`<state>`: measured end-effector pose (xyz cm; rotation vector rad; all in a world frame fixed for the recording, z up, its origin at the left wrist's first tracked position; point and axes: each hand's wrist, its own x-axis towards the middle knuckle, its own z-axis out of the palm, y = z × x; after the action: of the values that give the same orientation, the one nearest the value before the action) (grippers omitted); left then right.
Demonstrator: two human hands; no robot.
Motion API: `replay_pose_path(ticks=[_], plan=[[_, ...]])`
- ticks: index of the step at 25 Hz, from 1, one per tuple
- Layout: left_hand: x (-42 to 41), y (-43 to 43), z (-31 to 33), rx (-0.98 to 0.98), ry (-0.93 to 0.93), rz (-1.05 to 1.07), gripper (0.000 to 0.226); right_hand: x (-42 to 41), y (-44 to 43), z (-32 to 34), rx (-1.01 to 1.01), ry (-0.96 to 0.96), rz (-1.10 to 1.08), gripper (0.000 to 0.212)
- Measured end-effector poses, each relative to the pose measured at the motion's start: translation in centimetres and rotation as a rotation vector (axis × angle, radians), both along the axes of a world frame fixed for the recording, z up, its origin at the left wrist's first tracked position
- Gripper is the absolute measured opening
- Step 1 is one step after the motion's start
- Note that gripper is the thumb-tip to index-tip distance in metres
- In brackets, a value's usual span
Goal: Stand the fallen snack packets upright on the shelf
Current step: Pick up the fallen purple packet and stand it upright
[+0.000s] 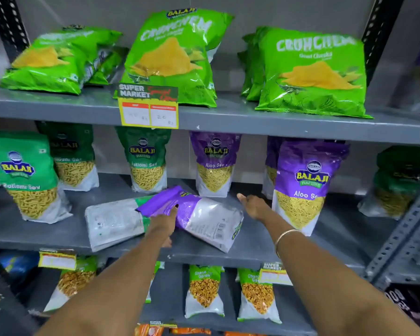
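A supermarket aisle: grey metal shelving (228,117) stocked with snack packets (310,71) and a "Super Market" price tag (148,105).

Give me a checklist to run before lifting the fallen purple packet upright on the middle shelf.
1. Left hand on the purple packet: ok, fingers lie on its purple end, though a closed grip cannot be seen.
2. Right hand ready to help: not ok, it is open and apart from the packet.
3. Nothing lying on the purple packet: ok, it lies on top, overlapping the fallen green packet.
4. Room to stand it: ok, bare middle shelf shows in front of the standing purple packets.
5. Front face out: not ok, the printed back faces up.
6. Packet sealed: cannot tell.
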<state>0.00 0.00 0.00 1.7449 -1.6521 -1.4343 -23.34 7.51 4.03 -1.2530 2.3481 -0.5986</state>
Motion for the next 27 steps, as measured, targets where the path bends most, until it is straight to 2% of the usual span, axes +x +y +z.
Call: replay_pose_path(ticks=[2, 4, 8, 11, 14, 18, 19, 21, 24, 25, 27], plan=[[-2.1, -0.9, -0.8, 0.226, 0.175, 0.119, 0.094, -1.6, -1.2, -0.5, 0.041, -0.109, 0.034, 0.064], [-3.1, -1.2, -1.7, 0.397, 0.361, 0.147, 0.095, -2.4, -2.7, -1.6, 0.069, -0.238, 0.089, 0.061], [-4.0, -2.4, -2.5, 0.482, 0.538, 0.196, 0.079, -2.7, -4.6, -2.7, 0.187, -0.475, 0.158, 0.038], [-3.7, -3.2, -2.8, 0.513, 0.566, 0.179, 0.064, -3.4, -5.1, -3.9, 0.231, -0.553, 0.170, 0.058], [-3.1, -3.6, -1.9, 0.534, 0.579, 0.126, 0.056, -3.7, -5.1, -3.4, 0.285, -0.530, 0.202, 0.053], [-2.9, -4.6, 1.4, 0.469, 0.503, -0.057, 0.047, -3.8, -4.2, -1.1, 0.337, -0.483, 0.270, 0.023], [-3.0, -5.0, 2.6, 0.428, 0.487, -0.116, 0.045, -3.8, -3.9, -0.9, 0.316, -0.479, 0.284, 0.022], [-3.9, -5.6, 4.7, 0.326, 0.467, -0.202, 0.047, -3.3, -3.3, -0.5, 0.206, -0.475, 0.261, 0.036], [-5.6, -5.8, 6.8, 0.191, 0.426, -0.283, 0.083, -2.8, -3.1, -1.7, -0.084, -0.523, 0.176, 0.035], [-6.3, -6.0, 6.8, 0.147, 0.403, -0.305, 0.083, -2.7, -3.2, -2.6, -0.175, -0.524, 0.137, 0.039], [-7.5, -6.1, 6.3, 0.064, 0.395, -0.329, 0.057, -2.9, -3.4, -4.6, -0.324, -0.508, 0.033, 0.057]])
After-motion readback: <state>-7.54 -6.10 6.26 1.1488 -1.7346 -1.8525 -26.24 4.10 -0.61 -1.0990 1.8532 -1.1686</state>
